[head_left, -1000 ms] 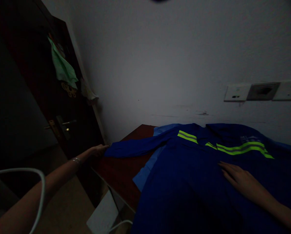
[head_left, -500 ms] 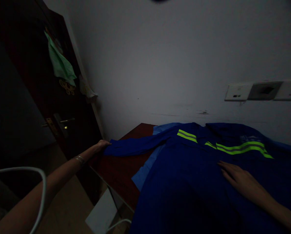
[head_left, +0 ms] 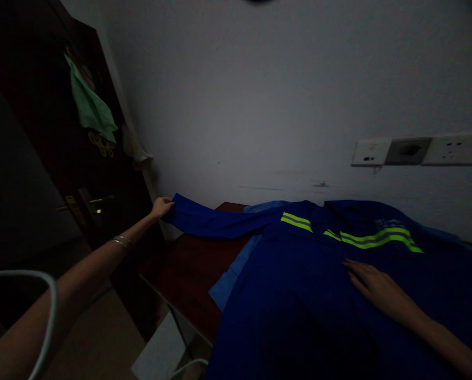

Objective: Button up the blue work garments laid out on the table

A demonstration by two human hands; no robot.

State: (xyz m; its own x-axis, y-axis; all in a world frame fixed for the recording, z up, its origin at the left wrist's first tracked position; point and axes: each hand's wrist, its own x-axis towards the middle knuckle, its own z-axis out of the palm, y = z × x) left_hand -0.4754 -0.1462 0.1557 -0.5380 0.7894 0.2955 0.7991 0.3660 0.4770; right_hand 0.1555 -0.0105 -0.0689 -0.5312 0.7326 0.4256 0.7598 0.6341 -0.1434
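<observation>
A dark blue work jacket [head_left: 283,295] with yellow-green reflective strips lies spread over a brown table [head_left: 172,277]. My left hand [head_left: 162,207] pinches the cuff end of its sleeve [head_left: 215,222], holding that end raised above the table's far left corner. On the jacket's front, below the chest strip, my right hand [head_left: 372,282] rests flat with its fingers stretched out. A lighter blue cloth [head_left: 233,274] shows from under the jacket at its left side and along the back.
Behind the table stands a pale wall with a row of sockets [head_left: 412,151]. At the left is a dark door [head_left: 113,232] with a green cloth [head_left: 91,103] hanging on it. A white cable [head_left: 51,311] loops at lower left, and a white panel [head_left: 160,348] is below the table's edge.
My left hand has lifted the sleeve's cuff end up off the table. My right hand stays flat on the jacket, and the view has shifted slightly.
</observation>
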